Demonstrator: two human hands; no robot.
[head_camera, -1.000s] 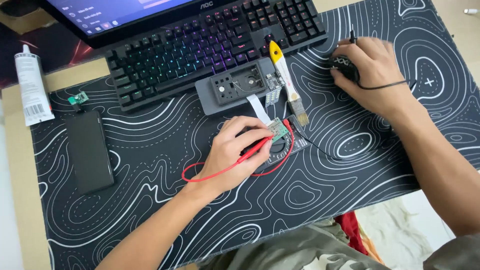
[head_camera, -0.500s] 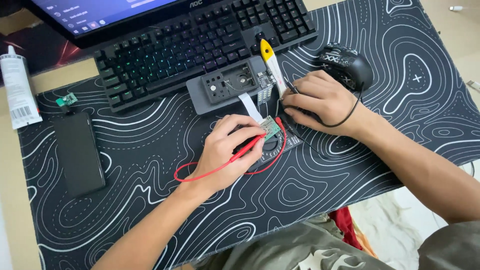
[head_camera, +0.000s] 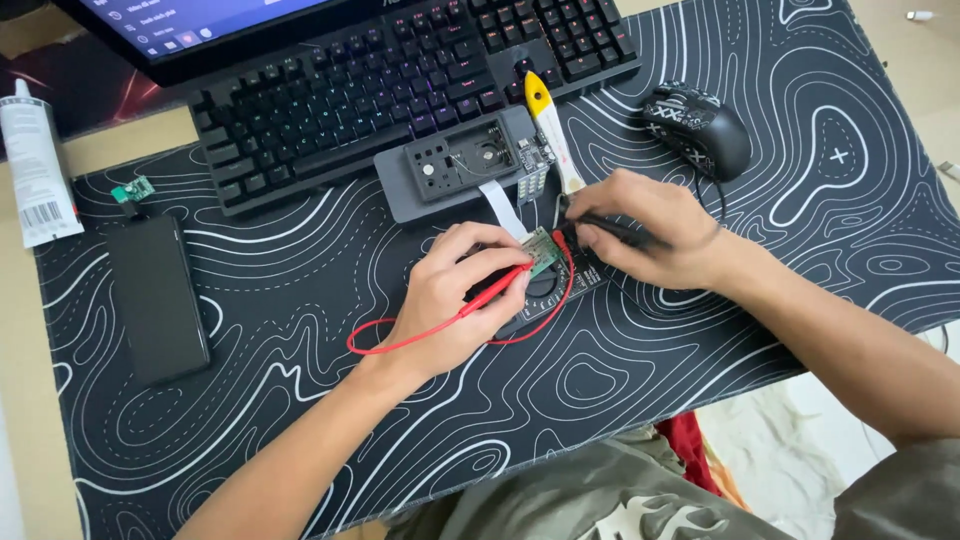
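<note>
left hand (head_camera: 455, 290) pinches the red probe (head_camera: 495, 295), tip aimed up-right at the small green circuit board (head_camera: 541, 250) mid-mat; right hand (head_camera: 645, 240) grips the black probe (head_camera: 610, 232), lying crosswise, tip pointing left.

Left hand (head_camera: 455, 295) pinches red probe (head_camera: 497, 293) on small green circuit board (head_camera: 542, 250); right hand (head_camera: 650, 238) holds black probe (head_camera: 610, 229) beside it, on patterned desk mat (head_camera: 300, 380).

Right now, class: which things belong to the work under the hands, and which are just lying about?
In use: left hand with red probe; right hand with black probe; small green circuit board; multimeter.

Lying about: mouse, keyboard, phone, white tube.
</note>
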